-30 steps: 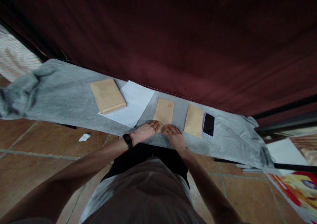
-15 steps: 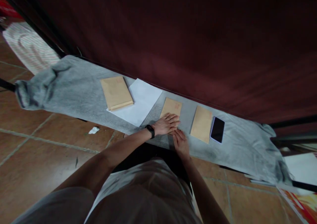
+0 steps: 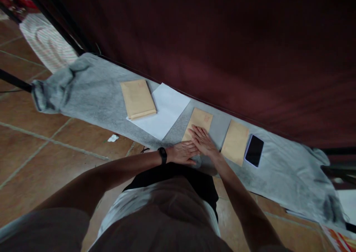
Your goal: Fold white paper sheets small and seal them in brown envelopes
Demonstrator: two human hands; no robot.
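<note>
A brown paper envelope with faint red print lies on the grey cloth in front of me, its near part covered by my hands. My right hand rests flat on it, fingers stretched out and pointing up and left. Across the envelope's near end lies my left hand, fingers extended, with a black band on the wrist. The fingertips of the left hand meet the right hand near its heel. To the right is another brown envelope, apart from both hands.
A stack of brown envelopes sits partly on white paper at the left. A phone lies right of the far envelope. The grey cloth covers a narrow bench against a dark red curtain. Tiled floor surrounds it.
My right hand has moved up onto the envelope's middle. The left hand has slid down to its near edge. The whole view has shifted and tilted slightly.
</note>
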